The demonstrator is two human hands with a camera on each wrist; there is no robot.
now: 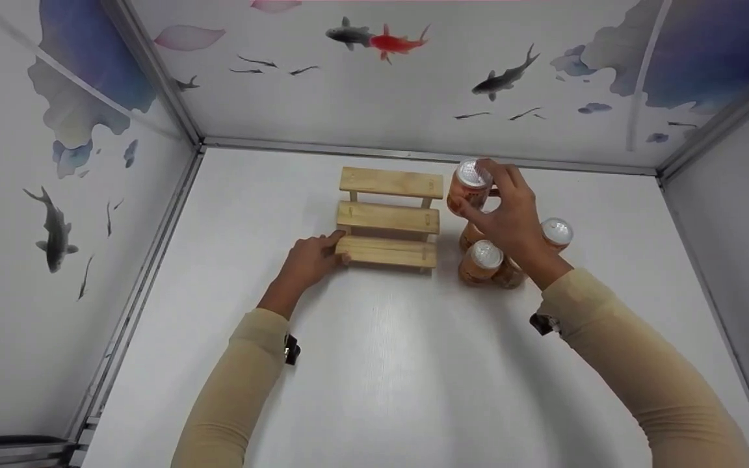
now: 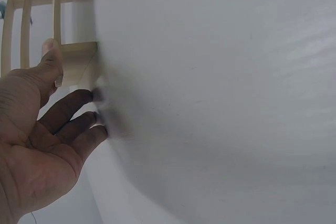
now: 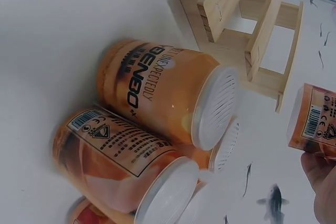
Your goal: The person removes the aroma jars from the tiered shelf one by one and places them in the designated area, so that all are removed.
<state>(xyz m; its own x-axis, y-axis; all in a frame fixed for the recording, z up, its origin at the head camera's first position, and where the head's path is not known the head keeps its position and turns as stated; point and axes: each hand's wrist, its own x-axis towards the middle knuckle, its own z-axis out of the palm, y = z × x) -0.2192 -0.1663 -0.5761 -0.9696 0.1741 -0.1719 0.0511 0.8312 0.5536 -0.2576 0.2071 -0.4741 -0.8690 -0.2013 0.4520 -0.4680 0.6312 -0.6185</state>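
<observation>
A small three-step wooden stand [image 1: 387, 216] sits on the white table, its steps rising toward the back wall. My left hand [image 1: 309, 261] grips its left end at the lowest step, the thumb [image 2: 51, 59] against the wood and the other fingertips down by the table. In my right hand [image 1: 511, 211] is an orange-labelled jar [image 1: 460, 196] with a pale ridged lid, held upright between thumb and fingers just right of the top step. Below that hand stand several similar jars [image 1: 478, 263], partly hidden by the wrist in the head view.
The clustered jars [image 3: 157, 87] stand close together right of the stand. White panels with painted fish [image 1: 504, 79] enclose the table [image 1: 374, 364] at the back and both sides, with metal framing [image 1: 322, 148] along the table's edges.
</observation>
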